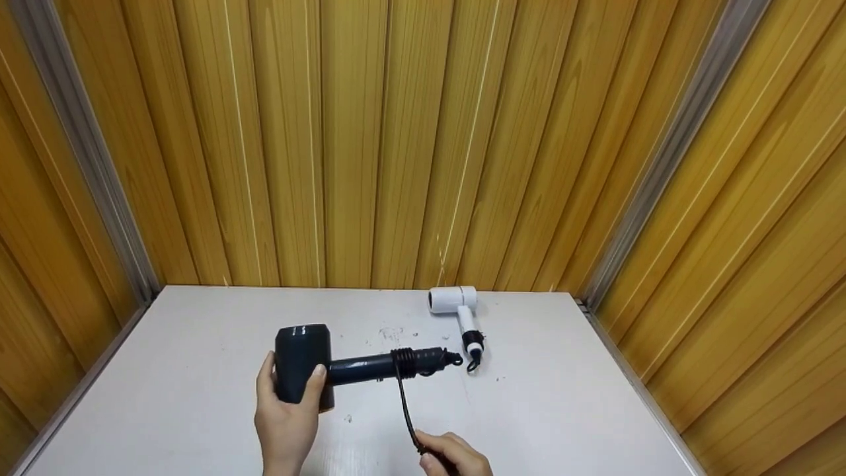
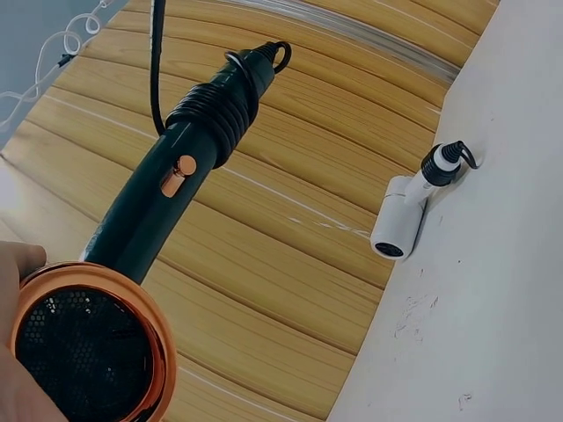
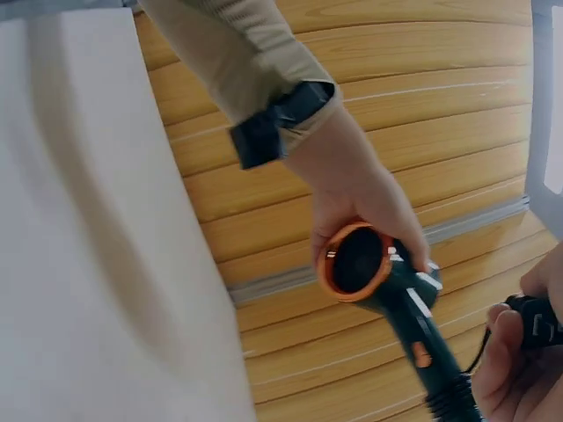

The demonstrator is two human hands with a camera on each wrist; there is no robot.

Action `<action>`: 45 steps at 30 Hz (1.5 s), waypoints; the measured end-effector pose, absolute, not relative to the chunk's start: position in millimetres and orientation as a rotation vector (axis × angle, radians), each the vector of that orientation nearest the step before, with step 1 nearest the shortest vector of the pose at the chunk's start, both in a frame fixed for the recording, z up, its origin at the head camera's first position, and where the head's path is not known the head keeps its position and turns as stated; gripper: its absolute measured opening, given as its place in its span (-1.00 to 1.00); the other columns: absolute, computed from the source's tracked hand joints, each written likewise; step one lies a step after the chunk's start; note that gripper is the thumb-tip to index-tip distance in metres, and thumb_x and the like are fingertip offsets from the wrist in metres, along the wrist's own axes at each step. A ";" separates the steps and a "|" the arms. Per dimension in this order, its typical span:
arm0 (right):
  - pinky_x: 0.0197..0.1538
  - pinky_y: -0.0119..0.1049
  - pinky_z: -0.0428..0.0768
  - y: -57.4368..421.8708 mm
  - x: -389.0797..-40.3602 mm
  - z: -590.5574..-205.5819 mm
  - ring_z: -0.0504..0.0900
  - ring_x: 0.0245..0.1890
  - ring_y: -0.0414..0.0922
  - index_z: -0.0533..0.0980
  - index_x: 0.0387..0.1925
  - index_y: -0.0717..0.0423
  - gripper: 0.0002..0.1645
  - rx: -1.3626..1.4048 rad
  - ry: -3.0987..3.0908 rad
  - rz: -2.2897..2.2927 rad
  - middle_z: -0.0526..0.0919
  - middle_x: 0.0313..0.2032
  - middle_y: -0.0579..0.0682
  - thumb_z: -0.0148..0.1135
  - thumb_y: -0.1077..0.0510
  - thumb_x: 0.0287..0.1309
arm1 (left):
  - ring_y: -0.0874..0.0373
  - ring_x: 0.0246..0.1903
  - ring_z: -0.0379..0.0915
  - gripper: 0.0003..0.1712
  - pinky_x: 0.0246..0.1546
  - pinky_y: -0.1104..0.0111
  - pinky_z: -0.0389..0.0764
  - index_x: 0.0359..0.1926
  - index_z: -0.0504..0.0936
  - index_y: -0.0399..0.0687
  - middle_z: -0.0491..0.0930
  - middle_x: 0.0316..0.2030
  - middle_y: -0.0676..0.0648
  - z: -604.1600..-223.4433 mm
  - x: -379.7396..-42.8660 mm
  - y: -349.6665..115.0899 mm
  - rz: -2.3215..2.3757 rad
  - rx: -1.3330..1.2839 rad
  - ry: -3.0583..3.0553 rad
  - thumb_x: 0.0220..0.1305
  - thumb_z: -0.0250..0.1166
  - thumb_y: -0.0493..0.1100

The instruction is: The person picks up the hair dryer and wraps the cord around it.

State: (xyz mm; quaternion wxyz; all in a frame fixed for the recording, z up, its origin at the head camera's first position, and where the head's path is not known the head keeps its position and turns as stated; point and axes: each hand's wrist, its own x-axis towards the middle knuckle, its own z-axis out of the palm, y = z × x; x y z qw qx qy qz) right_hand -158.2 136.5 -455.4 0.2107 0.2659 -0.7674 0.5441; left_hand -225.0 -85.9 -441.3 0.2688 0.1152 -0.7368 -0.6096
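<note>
My left hand point(image 1: 289, 423) grips a dark green hair dryer point(image 1: 303, 360) by its barrel, thumb on the near side and fingers round the other. Its handle points right, with black cord point(image 1: 403, 363) wound several times near the end. In the left wrist view, a copper-coloured ring point(image 2: 165, 343) and a copper switch point(image 2: 179, 176) show on it. Lower right, my right hand point(image 1: 456, 453) pinches the cord's free end at a black plug point(image 3: 538, 322); a length of cord runs from there up to the coils.
A white hair dryer point(image 1: 449, 300) lies at the back of the white table point(image 1: 198, 370), its own cord wrapped round its handle. Wood-patterned panels point(image 1: 350, 145) enclose the table at the back and sides, with grey metal posts point(image 1: 674, 152) in the corners.
</note>
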 end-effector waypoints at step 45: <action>-0.66 -0.53 0.36 170.8 -245.7 -507.6 0.35 -0.77 -0.37 0.59 -0.37 0.00 -0.75 0.311 -2.628 1.797 0.53 -0.69 -0.10 0.38 0.01 -0.16 | 0.08 -0.30 0.57 -0.03 -0.36 0.28 0.59 0.31 0.05 -0.15 0.47 -0.12 -0.27 -434.6 -221.6 -85.5 -2.104 0.240 -2.138 0.02 0.28 0.17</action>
